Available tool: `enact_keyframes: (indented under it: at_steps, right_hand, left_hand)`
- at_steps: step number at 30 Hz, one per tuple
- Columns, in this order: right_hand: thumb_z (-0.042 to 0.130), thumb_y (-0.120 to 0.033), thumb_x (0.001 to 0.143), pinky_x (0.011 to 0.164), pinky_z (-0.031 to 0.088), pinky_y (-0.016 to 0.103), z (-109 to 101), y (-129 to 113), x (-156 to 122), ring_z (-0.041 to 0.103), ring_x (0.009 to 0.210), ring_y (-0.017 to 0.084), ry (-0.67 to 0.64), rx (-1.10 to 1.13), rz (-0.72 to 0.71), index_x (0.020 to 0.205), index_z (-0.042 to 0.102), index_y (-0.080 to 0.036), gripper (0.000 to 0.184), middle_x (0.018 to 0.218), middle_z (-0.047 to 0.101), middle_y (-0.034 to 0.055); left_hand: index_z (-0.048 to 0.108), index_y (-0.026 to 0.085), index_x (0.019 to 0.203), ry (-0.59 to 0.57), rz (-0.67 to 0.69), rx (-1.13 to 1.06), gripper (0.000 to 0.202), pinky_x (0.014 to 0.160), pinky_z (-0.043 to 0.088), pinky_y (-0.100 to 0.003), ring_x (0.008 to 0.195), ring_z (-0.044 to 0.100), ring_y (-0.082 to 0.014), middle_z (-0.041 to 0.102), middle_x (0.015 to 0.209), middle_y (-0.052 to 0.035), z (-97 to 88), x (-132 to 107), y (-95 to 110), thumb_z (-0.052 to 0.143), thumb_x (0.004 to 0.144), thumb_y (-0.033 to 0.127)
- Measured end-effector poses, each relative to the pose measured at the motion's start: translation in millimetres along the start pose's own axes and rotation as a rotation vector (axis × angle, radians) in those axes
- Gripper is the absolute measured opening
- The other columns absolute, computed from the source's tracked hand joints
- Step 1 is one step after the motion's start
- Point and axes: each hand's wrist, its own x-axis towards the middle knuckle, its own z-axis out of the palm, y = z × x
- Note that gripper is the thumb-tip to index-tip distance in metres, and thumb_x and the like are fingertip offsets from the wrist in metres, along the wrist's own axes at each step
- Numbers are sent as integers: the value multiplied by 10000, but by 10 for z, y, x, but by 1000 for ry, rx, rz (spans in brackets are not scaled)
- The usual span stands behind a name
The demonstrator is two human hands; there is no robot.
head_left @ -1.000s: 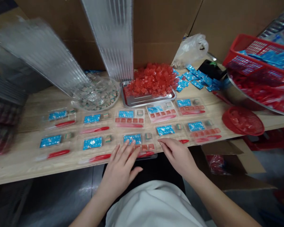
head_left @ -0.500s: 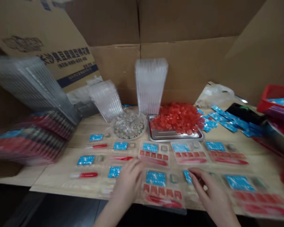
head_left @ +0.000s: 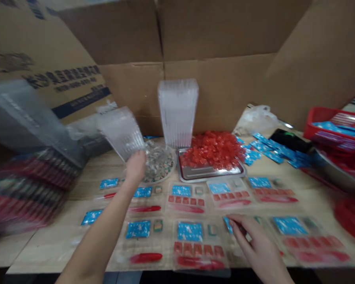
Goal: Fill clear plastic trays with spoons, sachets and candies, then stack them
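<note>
My left hand is stretched far forward, at the left rim of a round dish full of small wrapped pieces. It is close to the foot of a leaning stack of clear plastic trays; blur hides its fingers. My right hand is low over a clear tray at the front, fingers curled and pinched. Something small and dark red shows between them, too hidden to name. A blue packet peeks out by its fingertips. Left of it lies a filled tray with a blue packet, red squares and a red pen-like stick.
Behind stand another clear tray stack and a metal tray heaped with red wrapped pieces. Blue packets lie loose at the right, beside a red basket. Filled packs are stacked at the left.
My left hand has moved from the front trays forward and left to the round dish. The right hand stays over the same tray. The whole view has shifted slightly.
</note>
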Motion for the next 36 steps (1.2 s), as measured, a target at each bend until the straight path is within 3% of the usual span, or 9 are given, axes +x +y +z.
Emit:
enact_keyframes:
  at_steps: [3,6,10,13,16,18,25,30,36]
  right_hand:
    - [466,-284,879,685,531,322,-116,51,-30,642,778,197,-1,-13,60,924,627,-224,178,857,680,58]
    - [454,-255,879,687,499,318,-209,187,135,623,768,189,-30,-50,79,905,624,-203,179,841,666,62]
    - [473,-234,853,713,459,282,-284,522,850,605,778,167,-74,-139,185,902,644,-182,184,838,655,57]
    - [481,-225,848,816,427,274,-266,771,1532,588,930,176,-40,-211,339,934,639,-158,192,976,649,91]
    - [491,-275,852,854,417,326,-148,919,1988,574,992,232,-32,-238,445,981,611,-101,247,1024,623,161]
    - [520,-322,839,869,414,376,-36,956,2117,559,1027,279,-33,-254,511,1044,575,-64,334,1081,583,218]
    - [521,-351,838,894,416,405,234,915,2101,528,1078,303,20,-241,583,1206,432,-50,484,1203,461,261]
    - [531,-280,823,895,424,362,427,734,1939,551,1020,255,-50,-174,444,1129,512,-70,371,1152,496,209]
    - [544,-262,821,939,398,312,536,528,1900,540,1029,185,-208,-48,218,1079,571,-193,268,1079,572,53]
  left_hand:
    - [530,159,930,74,53,-57,202,859,462,-450,1029,569,-283,609,1062,-160,-210,-283,97,351,900,247]
    - [524,208,946,203,358,-233,124,898,473,-423,1062,580,-252,600,1185,-120,-332,-946,234,436,875,259]
    - [576,285,1007,126,700,-285,202,785,550,-349,982,639,-211,673,1102,-38,-293,-2019,491,482,833,244]
    - [615,264,961,-7,859,-316,167,776,558,-283,995,640,-193,677,1111,-24,-316,-2367,734,537,826,323]
    - [587,216,1085,-108,817,-377,396,812,550,-309,1034,620,-222,655,1145,-84,-391,-2119,944,543,802,490]
    - [558,216,1138,-185,667,-369,312,883,515,-342,1082,590,-213,628,1179,-87,-358,-1725,1049,486,863,345]
    - [573,148,1104,-365,485,-185,266,884,470,-379,1073,588,-249,600,1188,-155,305,-625,1291,474,862,199]
    - [618,161,977,-391,526,-203,209,870,461,-365,959,620,-232,669,981,-112,436,-548,1294,445,881,227]
    - [501,145,1180,-227,584,-379,313,988,381,-403,1157,481,-239,543,1226,-122,-49,-1085,1598,440,888,238]
